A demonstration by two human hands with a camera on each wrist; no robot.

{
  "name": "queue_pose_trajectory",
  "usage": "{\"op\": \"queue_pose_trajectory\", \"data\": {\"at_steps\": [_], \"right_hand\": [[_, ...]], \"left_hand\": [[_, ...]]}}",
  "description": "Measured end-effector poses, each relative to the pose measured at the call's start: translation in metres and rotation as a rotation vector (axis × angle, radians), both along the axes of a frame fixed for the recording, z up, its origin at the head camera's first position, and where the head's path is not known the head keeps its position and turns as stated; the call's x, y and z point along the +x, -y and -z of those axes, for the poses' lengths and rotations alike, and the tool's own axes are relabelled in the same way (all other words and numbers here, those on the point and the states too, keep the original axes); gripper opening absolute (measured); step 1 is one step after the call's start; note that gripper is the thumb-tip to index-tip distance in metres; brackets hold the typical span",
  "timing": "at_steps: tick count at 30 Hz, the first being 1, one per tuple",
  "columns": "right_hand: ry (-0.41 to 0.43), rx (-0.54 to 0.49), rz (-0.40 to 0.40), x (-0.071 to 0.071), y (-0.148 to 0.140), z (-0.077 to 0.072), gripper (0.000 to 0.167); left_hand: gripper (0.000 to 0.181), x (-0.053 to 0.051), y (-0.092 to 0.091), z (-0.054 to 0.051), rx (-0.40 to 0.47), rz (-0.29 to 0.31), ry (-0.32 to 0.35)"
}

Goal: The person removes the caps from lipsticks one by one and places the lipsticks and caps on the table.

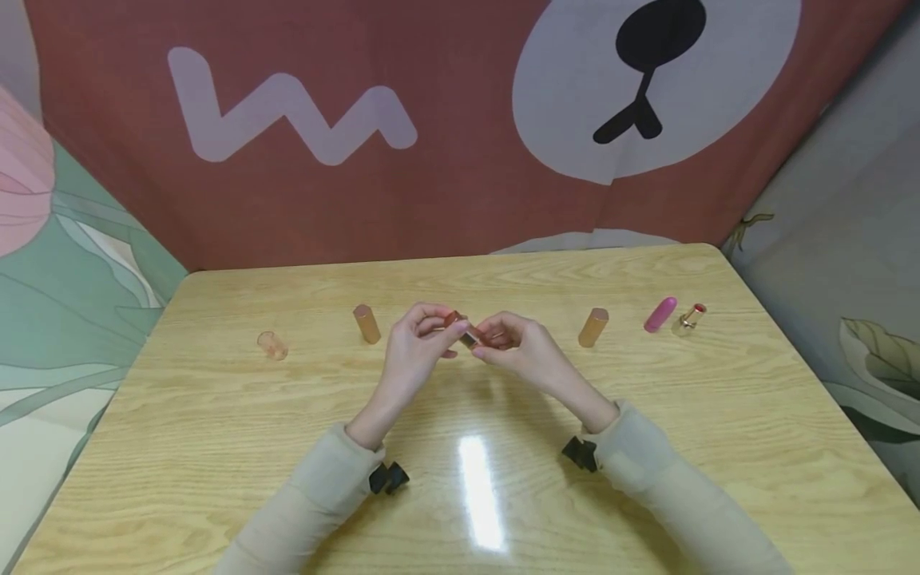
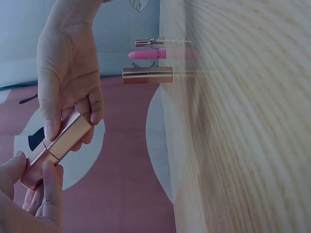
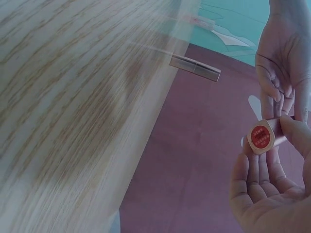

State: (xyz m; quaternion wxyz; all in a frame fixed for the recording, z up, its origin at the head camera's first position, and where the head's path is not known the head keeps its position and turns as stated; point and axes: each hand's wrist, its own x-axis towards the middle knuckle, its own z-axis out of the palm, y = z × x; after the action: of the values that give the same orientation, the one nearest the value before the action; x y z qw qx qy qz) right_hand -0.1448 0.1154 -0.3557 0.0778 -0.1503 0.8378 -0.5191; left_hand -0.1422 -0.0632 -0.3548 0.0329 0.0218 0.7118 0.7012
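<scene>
Both hands hold one rose-gold lipstick tube above the middle of the table. My left hand pinches one end between thumb and fingers. At the opposite end, the fingers and thumb of my right hand grip the tube. A thin seam runs round the tube in the left wrist view, and its two parts sit together. In the right wrist view a round red label covers the tube's end on the right hand's side.
Left of the hands stand a gold lipstick tube and a small clear pinkish cap. On the right are another gold tube, a bright pink tube and a small red-topped lipstick. A printed cloth hangs behind the wooden table.
</scene>
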Motion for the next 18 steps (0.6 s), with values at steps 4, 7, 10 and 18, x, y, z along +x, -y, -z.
{"op": "queue_pose_trajectory", "data": {"at_steps": [4,7,10,18], "right_hand": [[0.003,0.007,0.001,0.0004,-0.0001,-0.0005,0.025],[0.011,0.008,0.0,0.0008,-0.0007,-0.0007,0.025],[0.013,0.004,-0.005,0.0011,-0.0014,-0.0008,0.025],[0.011,0.006,-0.013,0.0008,-0.0033,-0.0019,0.025]], "left_hand": [[0.023,0.0002,0.0,0.0005,0.001,0.001,0.001],[0.023,0.0,0.0001,0.0012,0.007,0.01,-0.004],[0.023,0.0004,0.0001,0.0013,0.01,0.021,-0.013],[0.023,-0.0001,0.0002,0.0011,0.003,0.026,-0.005]]}}
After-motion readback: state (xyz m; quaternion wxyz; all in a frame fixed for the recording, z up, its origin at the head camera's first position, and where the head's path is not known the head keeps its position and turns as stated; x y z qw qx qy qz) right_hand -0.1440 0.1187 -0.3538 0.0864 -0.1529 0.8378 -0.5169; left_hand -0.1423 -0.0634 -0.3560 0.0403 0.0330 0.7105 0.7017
